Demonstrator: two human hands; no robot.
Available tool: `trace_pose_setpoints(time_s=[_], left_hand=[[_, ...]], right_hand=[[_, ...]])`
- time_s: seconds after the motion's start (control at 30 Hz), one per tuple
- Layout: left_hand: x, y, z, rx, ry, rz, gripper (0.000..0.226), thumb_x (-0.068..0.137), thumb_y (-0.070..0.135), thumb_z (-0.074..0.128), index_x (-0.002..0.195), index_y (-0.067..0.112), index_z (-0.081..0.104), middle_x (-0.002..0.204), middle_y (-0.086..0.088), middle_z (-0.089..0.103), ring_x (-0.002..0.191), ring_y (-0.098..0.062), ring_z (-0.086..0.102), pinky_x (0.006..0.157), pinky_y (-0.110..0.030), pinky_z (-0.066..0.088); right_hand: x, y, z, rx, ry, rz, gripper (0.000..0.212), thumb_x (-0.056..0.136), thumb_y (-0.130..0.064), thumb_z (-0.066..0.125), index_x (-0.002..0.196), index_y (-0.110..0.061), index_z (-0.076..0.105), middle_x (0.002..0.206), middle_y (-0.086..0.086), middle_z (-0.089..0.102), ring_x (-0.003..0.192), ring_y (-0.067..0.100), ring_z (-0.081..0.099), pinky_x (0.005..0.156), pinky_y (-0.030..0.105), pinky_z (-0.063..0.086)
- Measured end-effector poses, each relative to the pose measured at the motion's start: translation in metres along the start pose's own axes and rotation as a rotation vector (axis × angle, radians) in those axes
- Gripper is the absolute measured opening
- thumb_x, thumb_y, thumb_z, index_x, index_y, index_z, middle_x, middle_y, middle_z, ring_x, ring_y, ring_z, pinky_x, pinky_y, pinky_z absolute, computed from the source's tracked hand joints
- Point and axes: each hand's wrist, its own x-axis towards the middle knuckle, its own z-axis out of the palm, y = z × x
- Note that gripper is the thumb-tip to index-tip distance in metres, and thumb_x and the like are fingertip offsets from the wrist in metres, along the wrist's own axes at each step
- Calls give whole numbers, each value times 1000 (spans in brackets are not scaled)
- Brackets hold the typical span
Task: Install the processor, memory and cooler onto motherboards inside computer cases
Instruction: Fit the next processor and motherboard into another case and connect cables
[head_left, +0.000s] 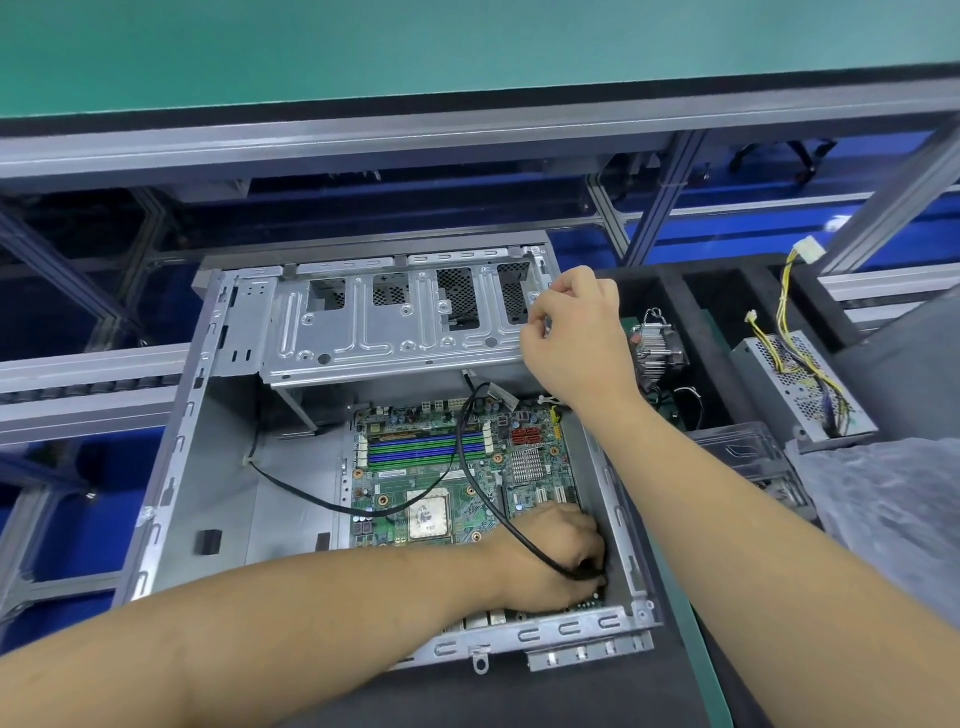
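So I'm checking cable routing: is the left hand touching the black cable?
Touching. The head view shows the left hand with its fingers pinching the black cable near the computer case's corner.

There is one view only, taken from the person's head, looking forward and steeply down into the open computer case from its near edge. It sits close: both forearms enter from the bottom corners, and the green shelf fills the top edge.
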Motion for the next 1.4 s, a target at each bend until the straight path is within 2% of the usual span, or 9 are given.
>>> trace_pose_setpoints(time_s=[0.27,0.53,0.7,0.83,1.0,1.13,1.23,1.33,1.4], left_hand=[[-4,0,7,-129,63,-60,15,88,15,66,74,10,64,80,-3,61,87,-24,58,92,-38,37],[-1,-1,10,-87,34,-107,42,87,20,65,57,26,36,65,14,44,77,-14,45,90,-41,30],[2,-4,10,-58,-5,-96,43,87,24,67,54,27,39,62,15,45,73,-15,45,90,-39,30],[-4,-11,-4,-179,-15,-62,14,87,30,75,93,17,75,91,4,66,95,-16,57,100,-39,30],[-19,-38,-37,-34,-190,-94,39,93,17,65,131,19,62,119,-3,65,111,-22,58,104,-36,43],[-51,-54,-49,-206,-250,-270,50,95,26,63,144,23,49,134,2,58,115,-16,56,103,-38,46],[-65,-55,-63,-285,-287,-347,40,97,34,62,132,15,60,105,8,67,89,-11,62,85,-31,52],[-74,-46,-81,-304,-438,-325,26,96,42,61,81,24,73,53,20,54,49,1,48,58,-21,41],[-82,-39,-95,-365,-409,-335,40,94,48,61,60,26,64,48,13,50,44,-5,42,54,-21,38]], right_hand=[[0,0,0,9,-7,7,14,92,-12,58,82,-6,67,110,4,48,110,25,38,79,41,51],[0,1,1,-12,-14,-1,15,93,-14,58,84,-6,68,111,4,48,111,25,38,82,39,50],[1,1,1,-18,-14,-5,15,93,-15,58,84,-7,67,112,4,48,111,26,38,82,39,50],[1,2,1,-13,-9,-6,15,93,-14,58,83,-6,66,111,4,47,112,26,38,81,40,51],[1,1,1,-19,8,-12,15,93,-13,58,85,-5,68,112,5,49,113,27,38,78,41,51],[2,3,3,-47,4,-28,16,93,-14,57,85,-6,68,112,5,48,112,28,38,81,36,47],[2,5,5,-36,14,-36,15,92,-13,57,85,-7,69,111,5,48,112,27,38,82,33,42],[3,6,7,-35,23,-36,15,91,-13,57,84,-6,69,110,6,49,112,28,38,83,35,44],[3,6,7,-44,24,-41,15,91,-13,57,84,-6,69,110,6,49,112,29,38,83,35,44]])
